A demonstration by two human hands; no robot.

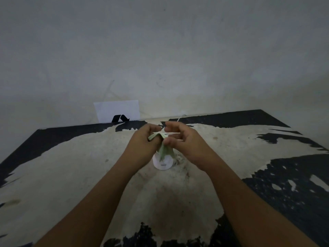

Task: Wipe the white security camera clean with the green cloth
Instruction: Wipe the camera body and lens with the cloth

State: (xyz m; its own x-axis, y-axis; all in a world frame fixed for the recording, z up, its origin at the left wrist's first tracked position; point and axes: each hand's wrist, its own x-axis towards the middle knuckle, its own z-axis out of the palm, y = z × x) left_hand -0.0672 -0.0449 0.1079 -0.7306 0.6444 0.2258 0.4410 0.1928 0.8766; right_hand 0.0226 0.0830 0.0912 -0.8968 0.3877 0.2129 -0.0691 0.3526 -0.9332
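The white security camera [162,164] stands on the worn table, and only its round base shows below my hands. A pale green cloth [164,148] hangs bunched over the camera's top. My left hand [143,142] grips the cloth's upper left part. My right hand [179,138] pinches the cloth from the right, with thumb and fingers curled around its edge. The camera's upper body is hidden by the cloth and my hands. A thin white cable [180,117] runs from behind my hands toward the wall.
The table [71,166] has a black top with large worn beige patches. A white card with a black logo [118,111] leans on the wall at the table's back edge. The grey wall rises close behind.
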